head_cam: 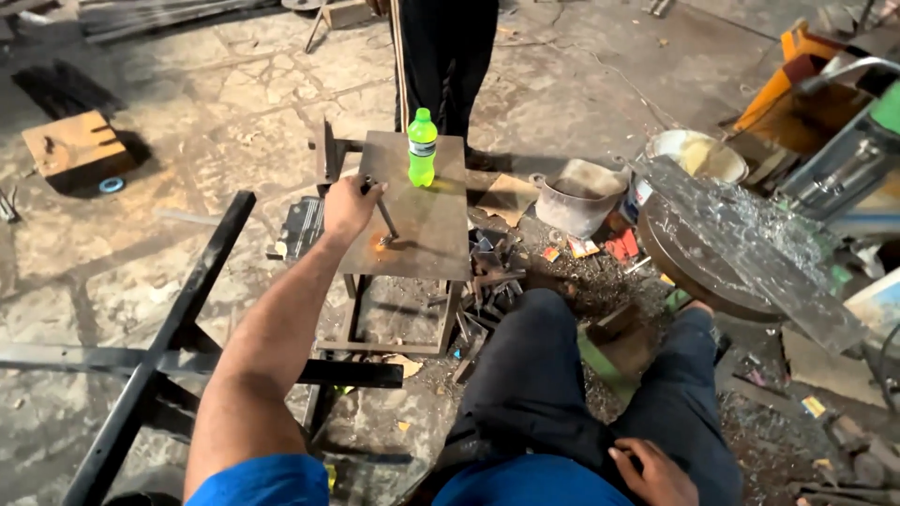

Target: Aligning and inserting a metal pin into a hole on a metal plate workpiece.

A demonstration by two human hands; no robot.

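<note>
Our left hand (349,206) grip pinches a metal rod (385,217) on the steel bench (422,234), near a green bottle (422,147); right hand (656,473) rests spread on thigh.

The tabletop (427,239) of the small metal stand serves as landmark. On it, toward its far edge, a bottle (422,147) stands upright. On its left part the left hand (349,206) holds a rod (384,215) whose lower end touches the tabletop. Behind the tabletop stands another person (448,56). To its right lie a pan (574,195) and, further right, a round bowl (696,155). Left of it lies a bar frame (178,319) on the floor. Before it, nearer the camera, the right hand (656,473) rests on the person's thigh.
</note>
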